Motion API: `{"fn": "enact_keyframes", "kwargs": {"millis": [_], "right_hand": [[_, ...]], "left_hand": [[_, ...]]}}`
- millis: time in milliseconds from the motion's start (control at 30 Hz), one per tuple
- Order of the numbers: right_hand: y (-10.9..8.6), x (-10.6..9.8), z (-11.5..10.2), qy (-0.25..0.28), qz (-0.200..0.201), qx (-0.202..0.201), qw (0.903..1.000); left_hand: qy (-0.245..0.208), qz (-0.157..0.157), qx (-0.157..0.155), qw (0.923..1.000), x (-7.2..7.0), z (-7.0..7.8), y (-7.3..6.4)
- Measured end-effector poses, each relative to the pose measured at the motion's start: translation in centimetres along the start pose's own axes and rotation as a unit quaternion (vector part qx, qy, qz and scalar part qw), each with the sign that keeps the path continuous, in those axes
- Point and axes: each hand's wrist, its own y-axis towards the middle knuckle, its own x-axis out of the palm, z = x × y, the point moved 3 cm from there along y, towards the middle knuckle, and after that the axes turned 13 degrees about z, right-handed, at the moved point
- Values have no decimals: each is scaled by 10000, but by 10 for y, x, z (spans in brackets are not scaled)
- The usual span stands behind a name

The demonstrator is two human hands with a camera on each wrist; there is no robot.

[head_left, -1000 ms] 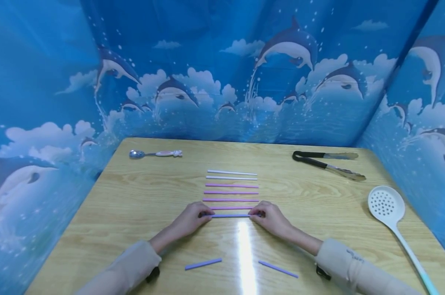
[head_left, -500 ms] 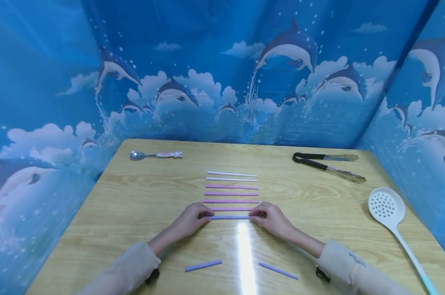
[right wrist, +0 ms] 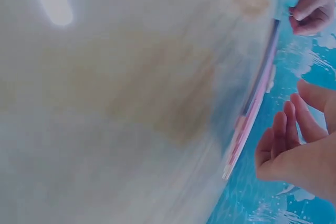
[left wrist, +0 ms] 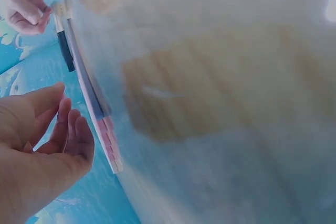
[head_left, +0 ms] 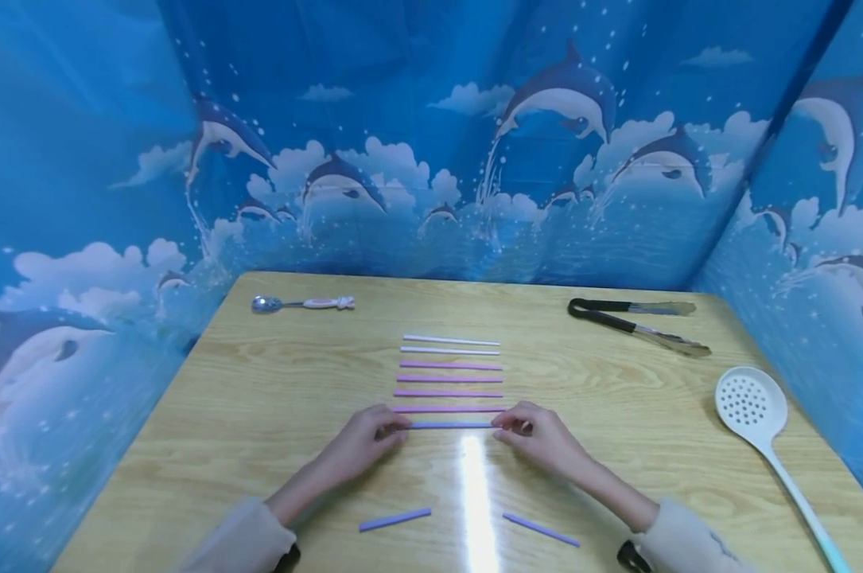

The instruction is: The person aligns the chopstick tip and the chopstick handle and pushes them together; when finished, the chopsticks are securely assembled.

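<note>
A thin blue-purple stick (head_left: 451, 425) lies crosswise on the table, nearest me in a row of parallel sticks. Beyond it come several pink sticks (head_left: 448, 394), then two white sticks (head_left: 451, 351) at the far end. My left hand (head_left: 363, 442) is at its left end, fingers loosely bent. At the opposite end is my right hand (head_left: 542, 436), thumb and fingers parted. Both wrist views show the left hand (left wrist: 47, 140) and right hand (right wrist: 299, 140) with nothing between their fingertips, a gap separating them from the sticks.
Two loose purple sticks, a left one (head_left: 395, 520) and a right one (head_left: 541, 529), lie slanted nearer me. A spoon (head_left: 302, 303) rests at the back left of the wooden table (head_left: 259, 398). Tongs (head_left: 635, 322) and a white slotted skimmer (head_left: 751, 402) lie on the right.
Both hands have let go of the blue-purple stick's ends and drawn slightly outward and toward me. The stick stays in line with the row.
</note>
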Motion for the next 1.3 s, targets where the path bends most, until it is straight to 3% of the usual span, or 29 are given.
{"fn": "enact_keyframes", "kwargs": {"millis": [167,433,633,867,967,1067,1300], "right_hand": [[-16,-4,-6,296,-292,280,9987],[-40,-5,-7,486,-893,500,9936],[-53,-6,-5,754,-1395,639,9853],[-63,-5,-3,943,-1778,561,9779],[-64,-5,-3,928,-1808,448,9781],[-65,-5,-3,865,-1858,367,9781],[-65,-5,-4,680,-1841,54,9805]], "left_hand": [[-234,-102,-7,9997,-3,8,-14],[-494,-613,-127,9968,-1,12,-38],[-794,-919,-119,9925,2,13,-48],[-843,-1478,206,9852,6,15,-52],[-852,-1652,42,9826,8,15,-51],[-832,-1741,-11,9812,9,15,-51],[-643,-1797,286,9812,11,17,-50]]}}
